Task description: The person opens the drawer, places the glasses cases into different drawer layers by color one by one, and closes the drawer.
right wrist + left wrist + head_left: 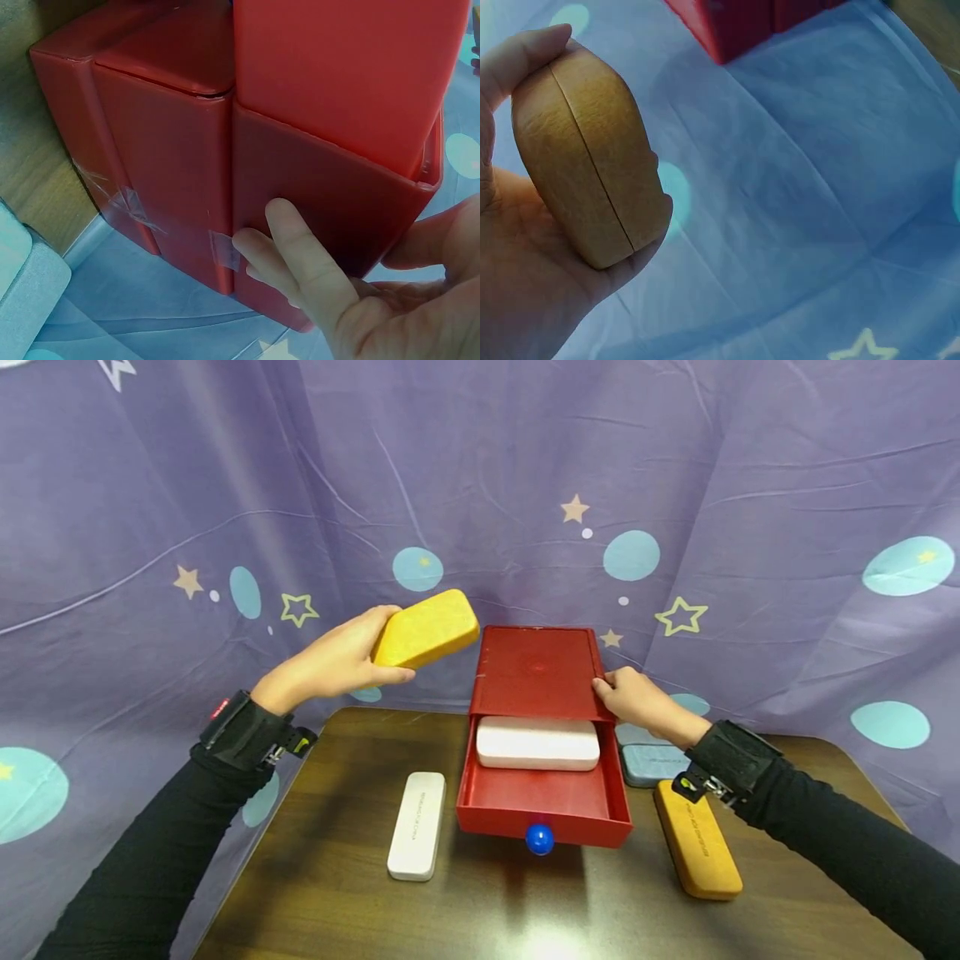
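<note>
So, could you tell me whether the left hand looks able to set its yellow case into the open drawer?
Probably yes. The left hand holds the yellow case above and left of the red drawer, which stands open. A white case fills its rear; the front looks bare.

Left hand (517, 262) wrapped round a rounded yellow hard-shell case (589, 157), thumb tip at its upper end, fingers beneath its lower end. Seam running lengthwise down the case's middle, the case tilted, raised above the purple cloth (802, 195). Pale turquoise dots and a yellow outlined star (864, 346) printed on the cloth. Corner of a red box (739, 22) at the top edge, well apart from the case.
</note>
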The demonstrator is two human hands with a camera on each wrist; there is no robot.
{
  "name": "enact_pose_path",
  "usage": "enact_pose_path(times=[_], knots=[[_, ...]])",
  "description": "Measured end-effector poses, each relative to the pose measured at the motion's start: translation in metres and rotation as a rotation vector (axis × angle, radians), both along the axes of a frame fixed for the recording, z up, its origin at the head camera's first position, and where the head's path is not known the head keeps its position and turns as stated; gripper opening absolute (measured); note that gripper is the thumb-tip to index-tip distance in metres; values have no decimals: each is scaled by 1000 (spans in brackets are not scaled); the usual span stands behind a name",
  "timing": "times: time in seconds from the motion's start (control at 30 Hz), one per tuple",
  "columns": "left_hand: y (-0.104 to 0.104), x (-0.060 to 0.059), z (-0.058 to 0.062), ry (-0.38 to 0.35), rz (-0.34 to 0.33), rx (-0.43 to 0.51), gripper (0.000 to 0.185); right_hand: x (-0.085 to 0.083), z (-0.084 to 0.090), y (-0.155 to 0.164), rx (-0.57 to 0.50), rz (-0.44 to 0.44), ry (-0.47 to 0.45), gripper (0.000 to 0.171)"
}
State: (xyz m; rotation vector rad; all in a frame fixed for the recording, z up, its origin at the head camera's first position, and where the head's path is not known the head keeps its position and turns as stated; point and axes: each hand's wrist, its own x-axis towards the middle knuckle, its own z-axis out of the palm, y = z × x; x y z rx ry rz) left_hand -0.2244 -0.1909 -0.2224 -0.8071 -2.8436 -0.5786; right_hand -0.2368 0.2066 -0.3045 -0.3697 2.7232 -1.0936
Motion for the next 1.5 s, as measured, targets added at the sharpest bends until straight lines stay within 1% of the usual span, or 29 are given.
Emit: enact_pose_path(times=[0.1, 0.2, 0.4, 0.6, 0.77, 0.83, 1.0, 1.2, 1.33, 1.5], knots=[[11, 6, 5, -12, -19, 2, 80, -1, 2, 1, -21, 20, -10, 42], [22, 11, 10, -31, -47, -3, 79, -2, 5, 1, -55, 36, -45, 43], [39, 20, 12, -59, -105, -79, 82, -5, 10, 0, -90, 43, -120, 42], [54, 30, 10, -55, -163, -124, 80, -6, 16, -2, -59, 40, -151, 44], [68, 38, 9, -59, -230, -139, 76, -6, 19, -6, -25, 36, -144, 43], [73, 39, 9, -55, -251, -149, 76, -7, 19, -6, -18, 34, -136, 43], [85, 40, 9, -63, -272, -192, 77, -7, 19, -4, -10, 28, -132, 42], [98, 43, 4, -101, -302, -235, 77, -6, 19, -1, -8, 35, -145, 42], [105, 44, 2, -113, -320, -280, 76, -6, 19, 0, -3, 37, -136, 41], [111, 43, -1, -147, -333, -321, 75, -5, 17, 1, -1, 43, -126, 41]])
